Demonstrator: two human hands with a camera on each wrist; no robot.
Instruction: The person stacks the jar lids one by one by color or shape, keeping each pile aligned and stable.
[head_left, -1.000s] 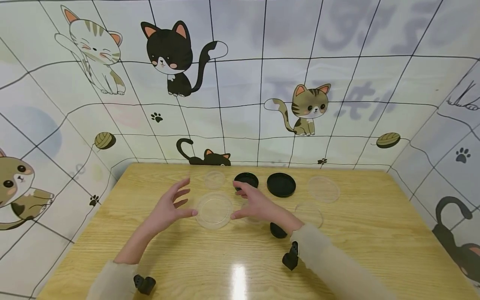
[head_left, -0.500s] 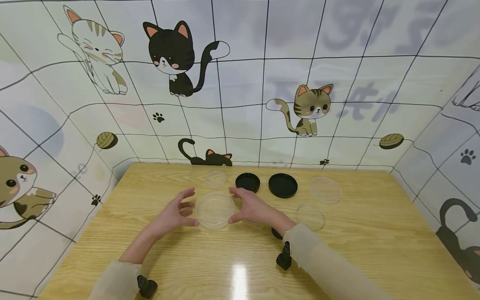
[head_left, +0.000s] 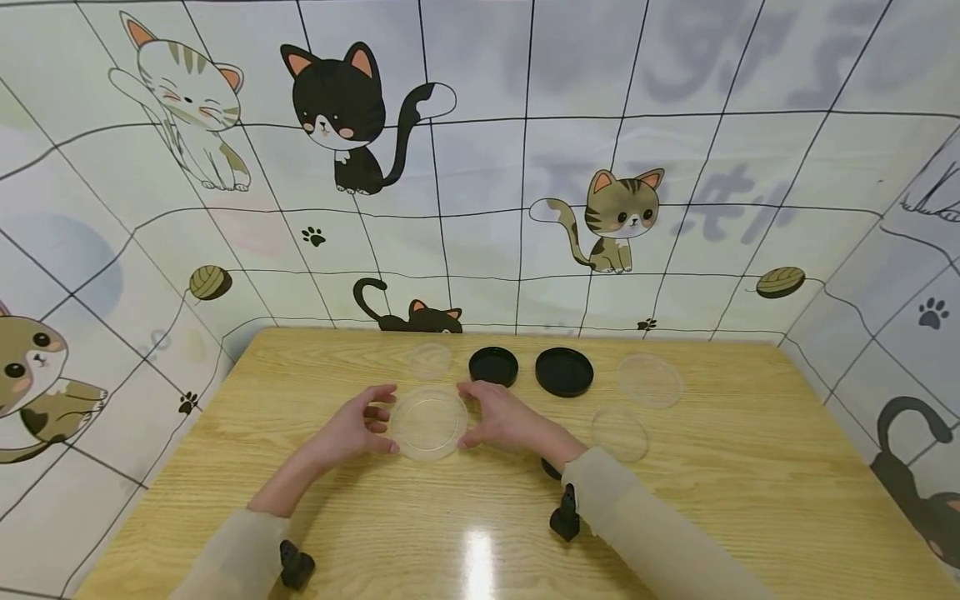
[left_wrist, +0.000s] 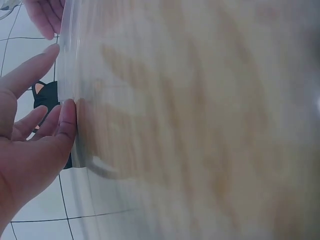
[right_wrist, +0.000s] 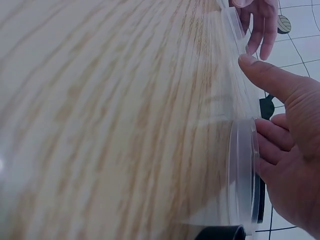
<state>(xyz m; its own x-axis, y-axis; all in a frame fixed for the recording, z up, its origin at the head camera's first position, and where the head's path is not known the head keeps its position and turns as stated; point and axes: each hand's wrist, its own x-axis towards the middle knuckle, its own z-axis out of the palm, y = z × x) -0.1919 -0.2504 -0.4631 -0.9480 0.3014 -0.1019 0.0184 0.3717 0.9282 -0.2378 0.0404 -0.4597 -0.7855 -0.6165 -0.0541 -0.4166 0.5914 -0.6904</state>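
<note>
A large clear round lid or shallow dish (head_left: 429, 423) lies on the wooden table between the two hands. On its left side is my left hand (head_left: 354, 429), thumb and fingers spread and loosely bent near the rim. On the right, my right hand (head_left: 504, 418) has its thumb and fingertips spread close to the opposite rim. Whether the fingertips touch the rim I cannot tell. In the right wrist view a clear piece (right_wrist: 242, 170) stands by the right fingers. The right hand and forearm partly cover a black round piece (head_left: 552, 469).
Behind the hands lie a small clear disc (head_left: 430, 361), a black round dish (head_left: 493, 367) and a larger black one (head_left: 564, 372). Two clear discs are to the right, one farther back (head_left: 651, 381) and one nearer (head_left: 619, 434). A cat-print cloth (head_left: 480, 208) surrounds the table.
Both hands have come down and closer to the clear round piece, the right one shifting left and toward the person. The clear piece stays in about the same place.
</note>
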